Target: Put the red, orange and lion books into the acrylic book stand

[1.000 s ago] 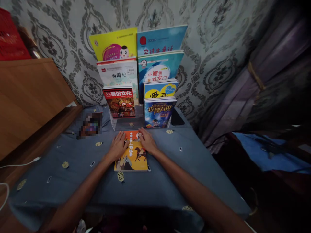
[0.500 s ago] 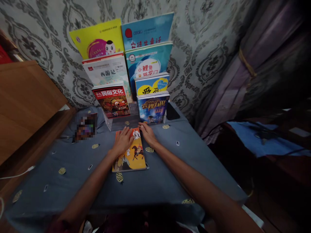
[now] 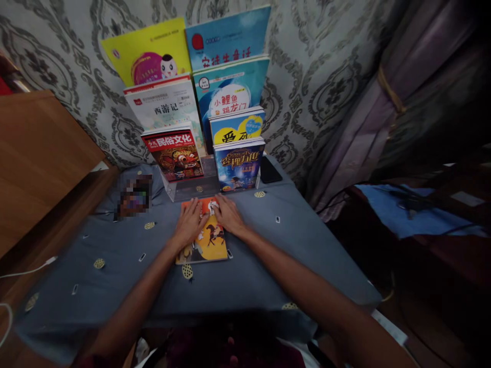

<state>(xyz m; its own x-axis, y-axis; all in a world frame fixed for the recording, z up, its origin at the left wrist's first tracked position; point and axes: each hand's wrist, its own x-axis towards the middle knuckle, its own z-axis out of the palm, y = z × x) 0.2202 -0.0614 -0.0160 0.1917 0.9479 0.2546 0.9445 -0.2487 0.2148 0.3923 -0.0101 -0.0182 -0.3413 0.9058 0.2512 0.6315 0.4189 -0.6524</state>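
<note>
Both hands are lying open over one orange-and-yellow book (image 3: 213,250), which is resting flat on the worktop (image 3: 245,289), cover up, just on the near side of a clear display rack (image 3: 195,188). The left hand (image 3: 189,221) is spreading over the far left part of the cover, fingers extending toward the rack. The right hand (image 3: 229,213) is lying at the far right corner, fingers stretching forward, thumb reaching in over the cover. Neither hand is closing around the book; the undersides of the fingers are not showing. A horse figure is showing on the cover, between and nearer than the hands. The rack is carrying upright books in two columns. In the left column a red book (image 3: 178,158) is standing nearest, a white book (image 3: 166,110) behind it, a yellow book (image 3: 126,53) farthest. In the right column a dark blue book (image 3: 240,166) is standing nearest, then a blue-and-yellow book (image 3: 241,128), a teal book (image 3: 230,94) and a tall blue book (image 3: 233,36). A black flat object (image 3: 270,171) is lying right of the rack; a pixelated item (image 3: 134,198) is lying to its left. A purple curtain (image 3: 360,117) is hanging at far right.
</note>
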